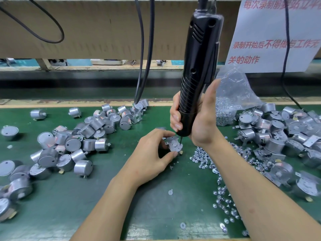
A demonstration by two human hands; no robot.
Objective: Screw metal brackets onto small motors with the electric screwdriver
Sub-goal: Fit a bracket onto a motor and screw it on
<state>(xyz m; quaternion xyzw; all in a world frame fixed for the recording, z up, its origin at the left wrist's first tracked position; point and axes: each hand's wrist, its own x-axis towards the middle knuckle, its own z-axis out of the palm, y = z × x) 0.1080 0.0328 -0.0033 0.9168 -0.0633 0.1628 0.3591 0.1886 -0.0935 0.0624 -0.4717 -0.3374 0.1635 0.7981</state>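
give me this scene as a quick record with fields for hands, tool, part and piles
left hand: holds motor with bracket on top, on the mat
right hand: grips screwdriver, near upright
bit: tip down at bracket's right edge
left pile: bare motors
right pile: bracketed motors
screws: loose beside right wrist; more in clear bag behind
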